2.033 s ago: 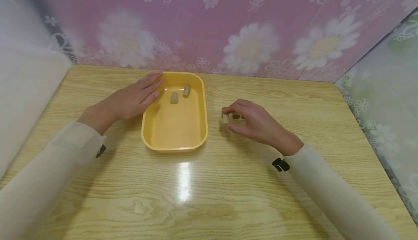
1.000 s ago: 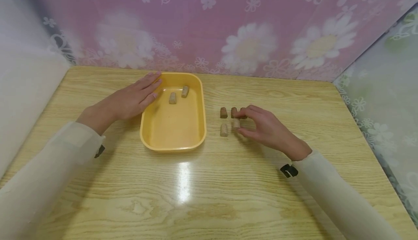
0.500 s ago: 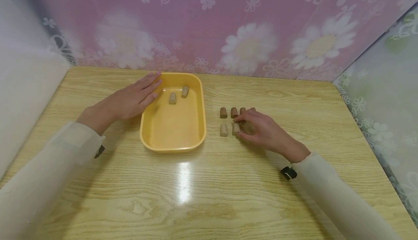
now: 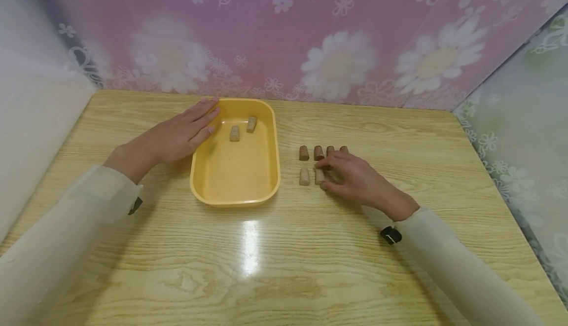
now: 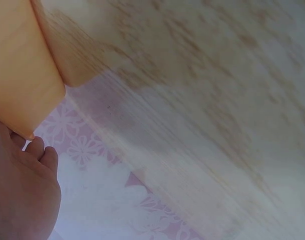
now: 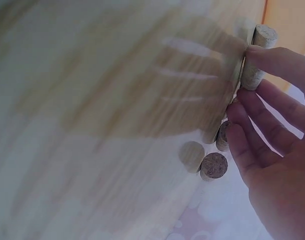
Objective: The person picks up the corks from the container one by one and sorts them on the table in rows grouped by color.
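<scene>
My left hand point(image 4: 175, 133) lies with extended fingers over the left rim of a yellow plastic tray point(image 4: 235, 201). Two light cork stoppers lie inside: one nearer the middle point(image 4: 234, 133), the other toward the back right point(image 4: 251, 124). Right of the tray, my right hand point(image 4: 359, 178) pinches a light cork stopper point(image 4: 319, 176) between thumb and fingers, low at the tabletop. Another light cork stopper point(image 4: 303, 176) stands just left of it. Behind them is a row of darker brown cork stoppers point(image 4: 303, 153), its right part partly covered by my fingers.
The wood-grain table point(image 4: 248, 286) reflects a bright light near its middle. A pink floral cloth point(image 4: 266, 45) hangs along the back edge, with a whitish wall point(image 4: 40, 99) at left and a pale floral cloth point(image 4: 523, 153) at right.
My right hand has moved right from the first light cork stopper, which now stands by itself. It has lowered a second one beside it and shifted it slightly left. My left hand stays put.
</scene>
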`<state>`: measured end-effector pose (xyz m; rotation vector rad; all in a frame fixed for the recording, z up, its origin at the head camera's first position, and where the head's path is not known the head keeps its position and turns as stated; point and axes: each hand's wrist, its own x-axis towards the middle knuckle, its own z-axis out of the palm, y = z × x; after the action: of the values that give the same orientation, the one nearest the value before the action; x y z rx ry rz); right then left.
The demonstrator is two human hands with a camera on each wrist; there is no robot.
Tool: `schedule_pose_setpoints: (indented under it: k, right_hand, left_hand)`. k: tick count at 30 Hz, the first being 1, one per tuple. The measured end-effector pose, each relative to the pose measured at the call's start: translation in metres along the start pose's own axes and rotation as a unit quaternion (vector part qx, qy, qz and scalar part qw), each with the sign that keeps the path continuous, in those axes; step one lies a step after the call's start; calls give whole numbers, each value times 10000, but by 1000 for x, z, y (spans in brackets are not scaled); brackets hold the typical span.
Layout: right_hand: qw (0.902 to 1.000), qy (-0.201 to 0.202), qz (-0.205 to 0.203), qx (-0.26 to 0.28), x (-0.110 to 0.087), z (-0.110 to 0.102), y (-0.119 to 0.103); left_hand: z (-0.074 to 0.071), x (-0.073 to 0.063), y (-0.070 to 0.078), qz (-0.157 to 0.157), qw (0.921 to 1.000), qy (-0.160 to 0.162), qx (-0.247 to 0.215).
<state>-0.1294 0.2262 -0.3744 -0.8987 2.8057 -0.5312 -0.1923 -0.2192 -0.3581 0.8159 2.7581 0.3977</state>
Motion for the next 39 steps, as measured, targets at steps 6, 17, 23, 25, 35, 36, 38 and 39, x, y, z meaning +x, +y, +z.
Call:
schedule_pose_setpoints:
  k: [6,17,23,25,35,36,38,39]
  right_hand:
    - [10000,-38,-55,-10,0,1,0]
    - [10000,-95,-16,-5,0,1,-1]
    - [10000,-77,18,-16,0,1,-2]
    - [10000,-77,25,-3,0,2,-2]
    - [10000,6,7,1,-1,-2,-2]
    - [10000,39,-14,-11,0,-3,-2]
    - [9999,119,-90,4,0,-5,-2]
    - [9998,162,-131,24,0,-7,-2]
  left_hand:
    - [-1,-1,0,-16,10000,-30,3]
    - [-1,-2,0,-23,10000,-46,-23]
    - [-1,-2,1,-28,10000,-36,-28]
    - [-1,-2,1,-20,10000,-36,-31]
    - [-2,-3,2,-4,10000,-39,-33]
    - [-2,-2,2,-1,10000,-41,-31]
    - [-2,-2,2,-3,10000,-46,-24]
    - [-2,-2,2,0,10000,-47,-22]
